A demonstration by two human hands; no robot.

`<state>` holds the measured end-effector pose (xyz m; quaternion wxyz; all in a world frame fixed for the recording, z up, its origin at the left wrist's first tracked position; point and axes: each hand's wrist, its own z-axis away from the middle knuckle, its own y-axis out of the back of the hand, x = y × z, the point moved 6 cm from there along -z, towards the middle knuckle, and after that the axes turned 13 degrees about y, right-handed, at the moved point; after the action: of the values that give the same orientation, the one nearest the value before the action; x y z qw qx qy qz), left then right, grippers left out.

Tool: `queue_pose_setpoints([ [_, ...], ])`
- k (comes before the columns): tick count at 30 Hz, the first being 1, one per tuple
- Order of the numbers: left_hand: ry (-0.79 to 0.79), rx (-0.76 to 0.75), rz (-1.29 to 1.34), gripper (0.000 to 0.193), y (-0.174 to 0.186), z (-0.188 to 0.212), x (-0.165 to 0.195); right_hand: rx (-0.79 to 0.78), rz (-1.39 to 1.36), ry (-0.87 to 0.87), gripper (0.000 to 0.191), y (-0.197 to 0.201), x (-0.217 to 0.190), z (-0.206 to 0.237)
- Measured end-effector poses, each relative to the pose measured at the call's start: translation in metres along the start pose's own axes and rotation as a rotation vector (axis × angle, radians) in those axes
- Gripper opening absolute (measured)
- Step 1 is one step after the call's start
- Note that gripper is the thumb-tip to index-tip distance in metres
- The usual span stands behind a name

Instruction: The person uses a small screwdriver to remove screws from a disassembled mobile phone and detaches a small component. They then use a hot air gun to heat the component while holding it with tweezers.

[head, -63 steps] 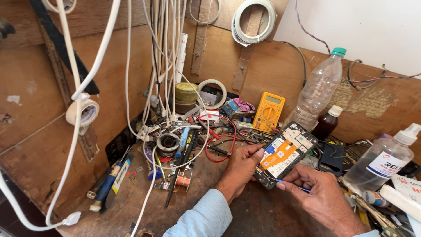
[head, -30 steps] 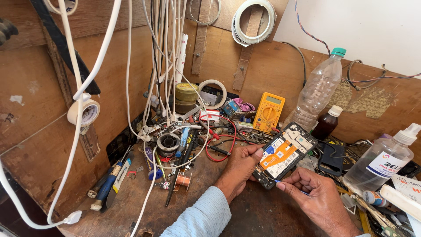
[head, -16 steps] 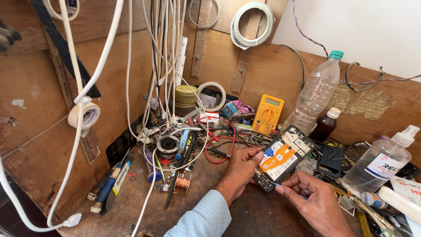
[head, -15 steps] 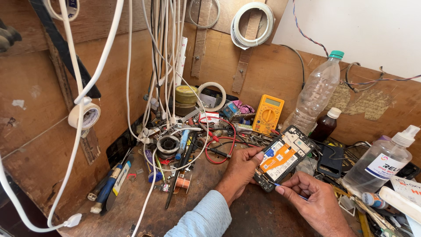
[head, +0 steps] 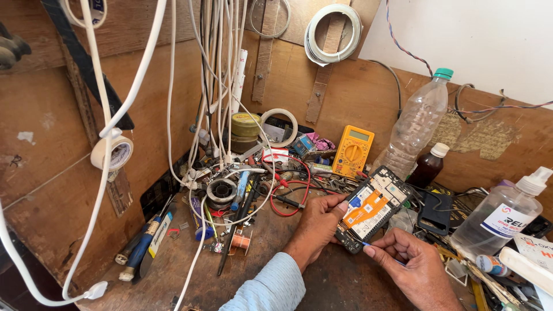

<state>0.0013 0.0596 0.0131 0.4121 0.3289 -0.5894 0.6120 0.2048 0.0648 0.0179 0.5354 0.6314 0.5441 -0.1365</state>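
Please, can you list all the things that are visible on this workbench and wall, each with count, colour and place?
opened phone with orange and white inner parts: one, black frame, held centre right
thin blue tool: one, at the phone's lower end
yellow multimeter: one, leaning at the back wall
clear plastic bottle with green cap: one, right of the multimeter
small brown bottle with white cap: one, beside the clear bottle
clear spray bottle: one, far right
small copper wire spool: one, bench front
white hanging cables: several, upper centre
white tape roll: one, left on a cable
left hand: holds the phone
right hand: pinches the blue tool
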Motion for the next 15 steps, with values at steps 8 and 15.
queue_pose_setpoints([
  [8,0.013,0.017,-0.025,0.032,0.0011,-0.0013,-0.0008,-0.023,-0.048,0.004,0.013,0.0010,0.0001,-0.0018],
  [15,0.018,0.005,-0.019,0.032,0.0013,-0.0046,-0.0035,-0.032,-0.100,-0.013,0.012,-0.0008,-0.0018,-0.0029],
])
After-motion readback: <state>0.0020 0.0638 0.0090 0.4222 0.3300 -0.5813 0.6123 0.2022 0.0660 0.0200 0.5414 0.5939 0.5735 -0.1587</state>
